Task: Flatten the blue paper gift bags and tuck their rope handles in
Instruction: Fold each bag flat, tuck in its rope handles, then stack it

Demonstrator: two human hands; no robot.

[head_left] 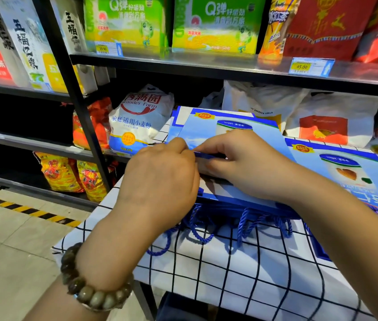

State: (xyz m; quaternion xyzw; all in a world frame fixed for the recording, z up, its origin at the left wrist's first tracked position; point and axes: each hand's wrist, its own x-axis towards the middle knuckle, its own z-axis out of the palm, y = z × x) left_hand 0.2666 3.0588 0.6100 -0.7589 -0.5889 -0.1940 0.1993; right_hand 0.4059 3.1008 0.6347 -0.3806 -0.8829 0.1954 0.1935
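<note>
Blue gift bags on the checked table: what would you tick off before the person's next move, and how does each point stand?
1. Grip: ok. The left hand and right hand both pinch the blue edge of the top bag.
2. Top bag flat: cannot tell; the hands cover its near end.
3. Rope handles tucked in: not ok; they lie loose on the checked cloth.
4. Support: ok; the bags rest on the cloth.
5. Neighbouring bag flat: cannot tell; the right forearm crosses it.
</note>
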